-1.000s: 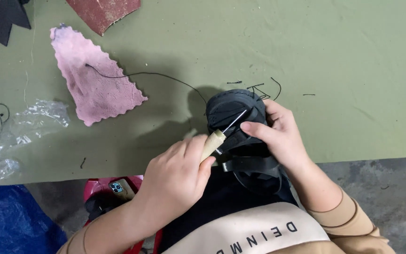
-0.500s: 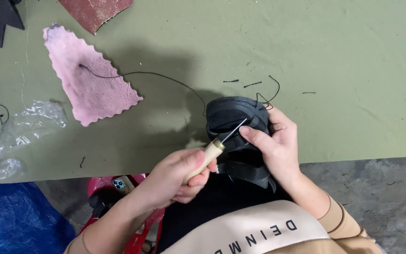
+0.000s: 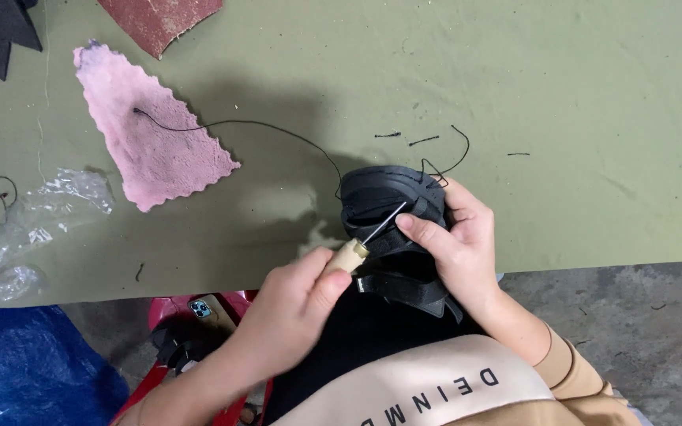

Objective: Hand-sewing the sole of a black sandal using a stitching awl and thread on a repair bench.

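Black straps and sole of a sandal sit just right of the frame's centre, propped at the near edge of the green table, as a person works on it with both hands. The right hand wraps the sandal from the right side, fingers clenched over its straps, thumb pressed near the stitching line. The left hand, lower and left of centre, is closed around the pale wooden handle of an awl. The tool's long axis runs on a slant from lower left to upper right, its thin metal tip resting on the sandal's rim just beside the right thumb; the right hand is the nearer to the shoe. A black thread trails from the sandal up and left to a pink cloth scrap lying in the upper left of the frame
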